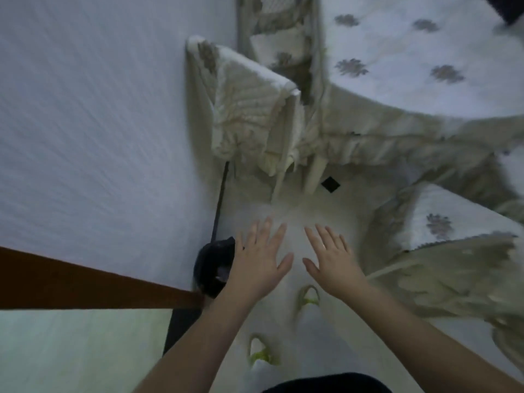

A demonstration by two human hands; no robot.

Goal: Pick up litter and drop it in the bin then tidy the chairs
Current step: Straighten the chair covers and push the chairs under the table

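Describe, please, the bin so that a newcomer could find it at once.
Start at the white wall on the left and follow it down to the brown wooden edge. Just past that edge's end, on the pale floor, stands the bin, partly behind the left hand. It is the only dark, rounded thing there; the chair beyond wears pale cloth.

The chair (pixel 249 109) wears a loose cream cloth cover, matt, ribbed and gathered into a frill at the hem; its bare legs (pixel 313 177) look smooth and painted pale. The desk (pixel 411 52) is draped in matt white cloth with grey woven flower motifs. The bin (pixel 212 268) holds a dark liner of thin plastic with a faint sheen. The wall (pixel 99 123) is matt with a fine rough texture. The floor (pixel 297 219) is pale, smooth and slightly glossy, set with one small black tile (pixel 330 184).
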